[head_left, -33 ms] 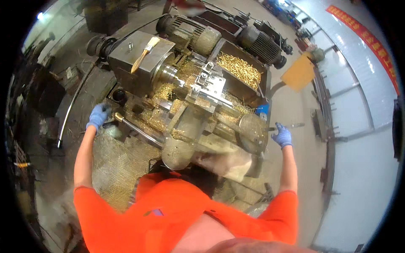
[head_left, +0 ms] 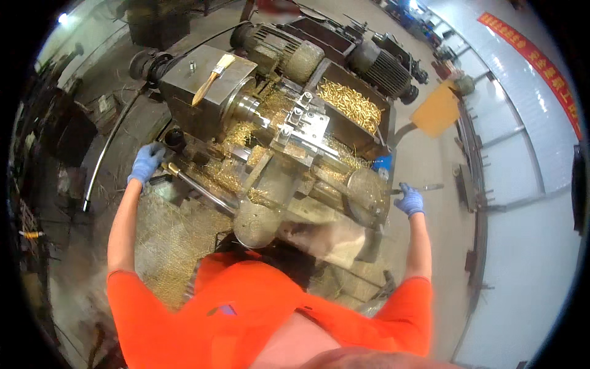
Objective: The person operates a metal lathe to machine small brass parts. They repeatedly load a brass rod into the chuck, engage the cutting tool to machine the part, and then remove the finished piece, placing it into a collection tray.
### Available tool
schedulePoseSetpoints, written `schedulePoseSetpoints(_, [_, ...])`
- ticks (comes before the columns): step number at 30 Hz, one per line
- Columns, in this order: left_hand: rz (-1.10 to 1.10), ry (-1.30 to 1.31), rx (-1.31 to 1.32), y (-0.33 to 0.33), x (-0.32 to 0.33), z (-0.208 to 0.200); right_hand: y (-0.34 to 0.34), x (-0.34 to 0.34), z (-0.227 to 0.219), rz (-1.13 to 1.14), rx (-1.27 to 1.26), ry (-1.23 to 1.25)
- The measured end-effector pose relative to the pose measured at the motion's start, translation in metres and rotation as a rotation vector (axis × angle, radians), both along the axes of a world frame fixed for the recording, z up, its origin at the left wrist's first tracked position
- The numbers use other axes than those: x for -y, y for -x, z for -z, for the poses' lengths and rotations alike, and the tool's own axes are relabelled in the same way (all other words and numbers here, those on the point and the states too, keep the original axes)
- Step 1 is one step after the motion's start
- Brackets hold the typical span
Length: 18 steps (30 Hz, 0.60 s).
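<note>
Head view: both gloved hands on lathe controls, machine between them

Left to right. Left hand [head_left: 146, 162], blue glove, is clenched around the upper end of a long metal lever [head_left: 198, 189]. The lever's long axis runs from that hand down and to the right, ending near the round dusty cap [head_left: 257, 222] at the front of the machine. Just above the hand sits a dark round knob [head_left: 175, 138]; contact with it cannot be told.

Centre: a small lathe [head_left: 283, 123] lies between the arms, its bed running from upper left to lower right. A paintbrush [head_left: 213, 79] rests on top of the grey headstock box [head_left: 206, 92]. Brass-coloured swarf [head_left: 178, 246] covers the bed and the floor below the left forearm. Behind the tool slide [head_left: 301, 126] is a tray of brass parts [head_left: 353, 104].

Right: right hand [head_left: 410, 201], blue glove, grasps a thin handle [head_left: 424, 187] that sticks out sideways to the right, just beside the large round handwheel [head_left: 367, 195]. Fingers look closed on it, though the grip is small in frame.

Relation noted: the lever lies inward and toward the body from the left hand, which is the nearer hand; the right hand is well apart from it, across the machine.
</note>
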<state>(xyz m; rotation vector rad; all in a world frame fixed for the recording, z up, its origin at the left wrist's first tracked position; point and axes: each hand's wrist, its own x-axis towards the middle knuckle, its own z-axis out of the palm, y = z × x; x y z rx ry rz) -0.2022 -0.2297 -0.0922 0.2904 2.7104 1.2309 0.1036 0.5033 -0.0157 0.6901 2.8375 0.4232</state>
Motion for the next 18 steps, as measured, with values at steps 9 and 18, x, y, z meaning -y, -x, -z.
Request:
schedulePoseSetpoints(9, [-0.118, 0.339, 0.007, -0.050, -0.048, -0.020, -0.041, -0.066, 0.028, 0.424, 0.071, 0.022])
schedulePoseSetpoints(18, [-0.415, -0.287, -0.171, -0.016, -0.070, 0.003, -0.178, -0.012, 0.063, 0.522, -0.211, -0.070])
